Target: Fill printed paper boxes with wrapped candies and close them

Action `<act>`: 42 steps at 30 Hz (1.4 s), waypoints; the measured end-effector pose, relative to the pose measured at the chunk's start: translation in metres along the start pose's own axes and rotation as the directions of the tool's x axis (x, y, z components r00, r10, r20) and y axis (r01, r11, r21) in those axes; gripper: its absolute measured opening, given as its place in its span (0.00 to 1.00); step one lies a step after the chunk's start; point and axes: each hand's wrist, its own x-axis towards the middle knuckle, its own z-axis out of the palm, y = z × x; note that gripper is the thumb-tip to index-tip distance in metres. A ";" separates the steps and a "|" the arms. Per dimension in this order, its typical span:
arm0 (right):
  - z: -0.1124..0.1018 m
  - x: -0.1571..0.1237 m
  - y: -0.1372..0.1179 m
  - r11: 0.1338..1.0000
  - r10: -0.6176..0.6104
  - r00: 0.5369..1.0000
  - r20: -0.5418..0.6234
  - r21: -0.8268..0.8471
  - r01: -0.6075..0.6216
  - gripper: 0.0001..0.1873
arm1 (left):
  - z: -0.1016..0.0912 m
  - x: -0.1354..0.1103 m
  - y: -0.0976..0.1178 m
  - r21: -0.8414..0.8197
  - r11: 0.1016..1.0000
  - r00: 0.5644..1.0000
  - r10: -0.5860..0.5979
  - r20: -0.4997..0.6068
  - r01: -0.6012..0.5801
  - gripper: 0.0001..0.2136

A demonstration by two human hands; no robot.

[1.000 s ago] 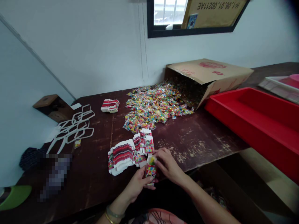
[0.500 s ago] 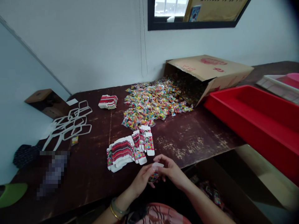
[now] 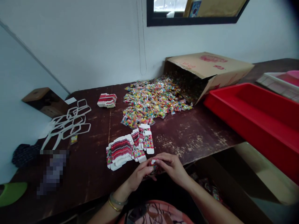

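My left hand (image 3: 138,175) and my right hand (image 3: 172,167) meet at the table's front edge, both pinched round one small printed carton (image 3: 154,166) that is mostly hidden by my fingers. Just beyond them lies a fanned stack of flat red-and-white cartons (image 3: 127,148). Farther back spreads a heap of small colourful sweet packets (image 3: 153,101), spilling from a tipped cardboard box (image 3: 211,67).
A red tray (image 3: 261,118) runs along the right, with a white tray (image 3: 277,84) behind it. White card offcuts (image 3: 70,123) and a second small carton stack (image 3: 107,100) lie at the left and back. A green object (image 3: 11,193) sits at the near left.
The small carton stood upright with its top open a second ago; now its flap is down and my fingers cover it, closer to the table's edge.
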 end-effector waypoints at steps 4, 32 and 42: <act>0.002 0.001 0.007 0.957 -0.204 0.970 0.132 -0.183 0.226 0.17 | 0.000 -0.003 0.000 0.034 0.996 0.997 -0.078 -0.027 0.079 0.21; 0.014 0.083 0.078 0.642 -0.159 0.986 0.043 -0.755 0.136 0.35 | -0.024 -0.011 0.001 0.054 0.987 0.976 -0.143 -0.164 0.154 0.15; 0.033 0.042 0.040 0.605 -0.480 0.864 0.151 -0.657 0.450 0.10 | -0.032 -0.016 0.000 -0.364 0.928 0.992 -0.110 -0.056 0.082 0.22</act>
